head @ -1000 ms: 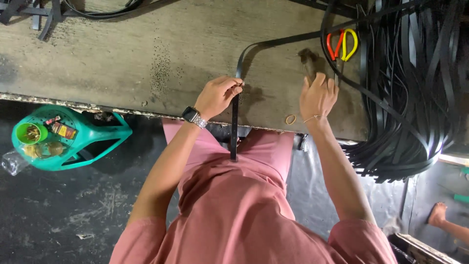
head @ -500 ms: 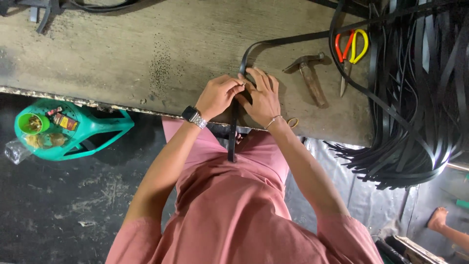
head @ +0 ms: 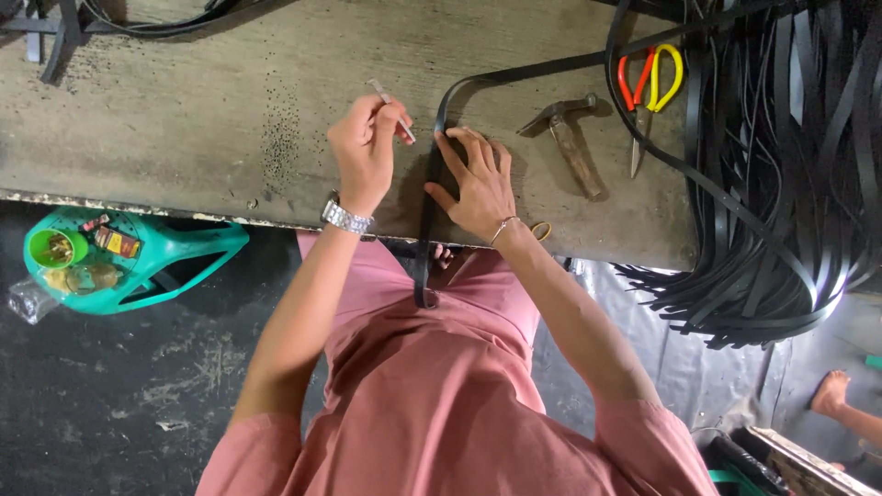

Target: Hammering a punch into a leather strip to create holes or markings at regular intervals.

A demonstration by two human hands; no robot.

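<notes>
a flat black leather strap [head: 428, 197] is pinned under the flat, open right hand [head: 478, 184]; a thin metal tool [head: 390, 108] is pinched in the left hand [head: 366, 152], not yet applied.

This is a small craft workshop. A worn, pitted worktop [head: 184, 119] carries a hammer [head: 570, 142] and scissors [head: 648, 92] (red and yellow handles), beside a heap of black straps [head: 781, 184] spilling over its edge.
</notes>
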